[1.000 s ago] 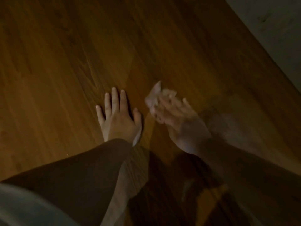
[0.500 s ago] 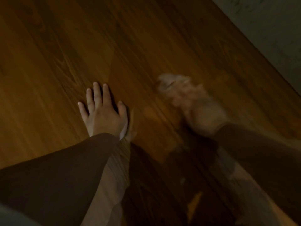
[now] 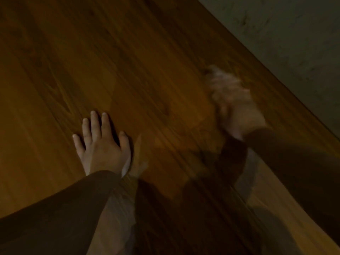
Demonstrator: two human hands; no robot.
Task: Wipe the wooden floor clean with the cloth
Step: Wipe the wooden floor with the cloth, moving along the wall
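Right hand (image 3: 237, 111) swept rightward (blurred); left hand (image 3: 103, 146) flat.

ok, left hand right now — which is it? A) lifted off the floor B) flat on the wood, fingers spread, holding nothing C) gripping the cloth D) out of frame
B: the left hand lies palm-down on the wooden floor with fingers spread and nothing in it, while the pale cloth is over at the blurred right hand.
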